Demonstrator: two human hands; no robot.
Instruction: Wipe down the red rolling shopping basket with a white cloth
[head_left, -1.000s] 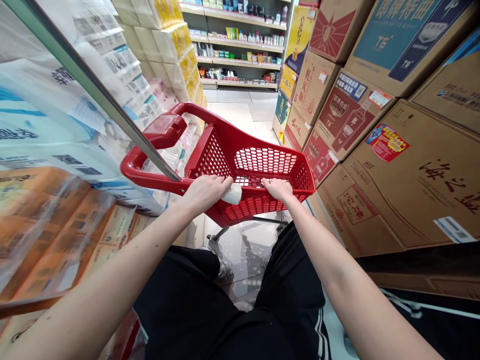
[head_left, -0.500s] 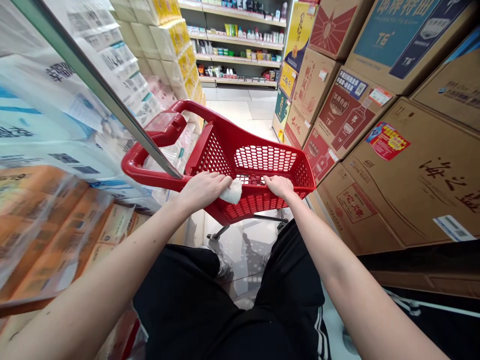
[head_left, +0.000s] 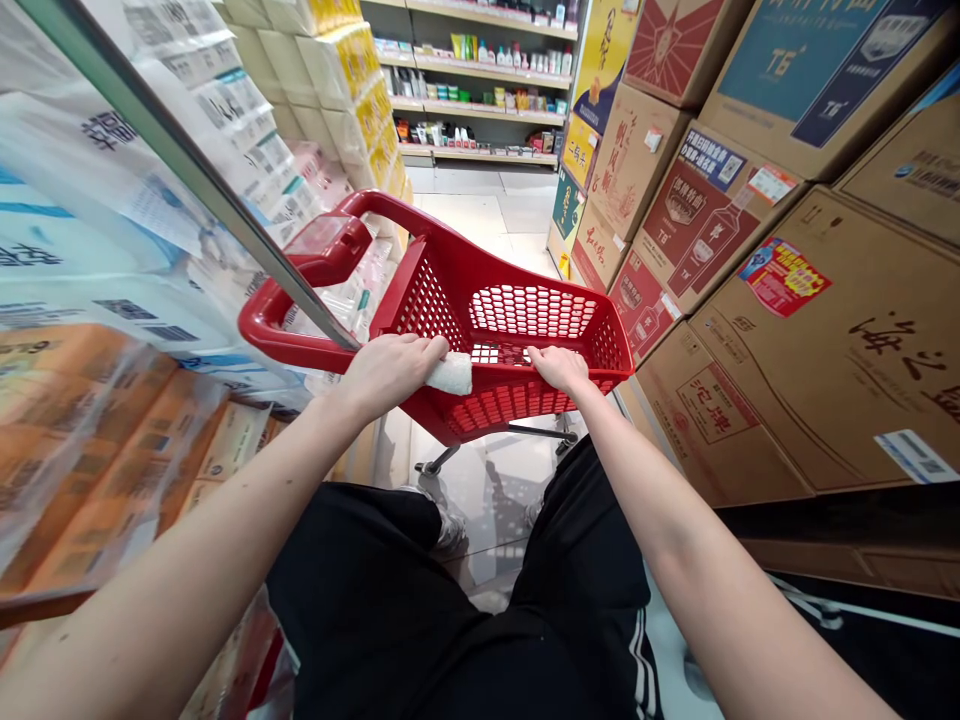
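A red plastic shopping cart [head_left: 461, 262] stands sideways before me, its handle end at the left. My left hand [head_left: 394, 370] is closed on a small white cloth [head_left: 452, 374] and presses it on the near rim, close to the handle end. Part of the cloth sticks out past the thumb and hangs over the rim. Further right on the same rim, my right hand [head_left: 559, 368] is closed around the edge, with its fingertips hidden inside the basket. The perforated basket lets the pale floor show through.
Cardboard cartons [head_left: 757, 400] are stacked on the right. Wrapped white paper packs [head_left: 247, 130] and orange packs [head_left: 82, 450] line the left. A metal pole [head_left: 180, 150] slants across the upper left. Shelves of bottles [head_left: 487, 105] stand beyond the tiled floor [head_left: 487, 205].
My left hand has slid left along the near rim with the cloth, toward the handle end. The right hand keeps its hold on the rim. The view has tilted slightly.
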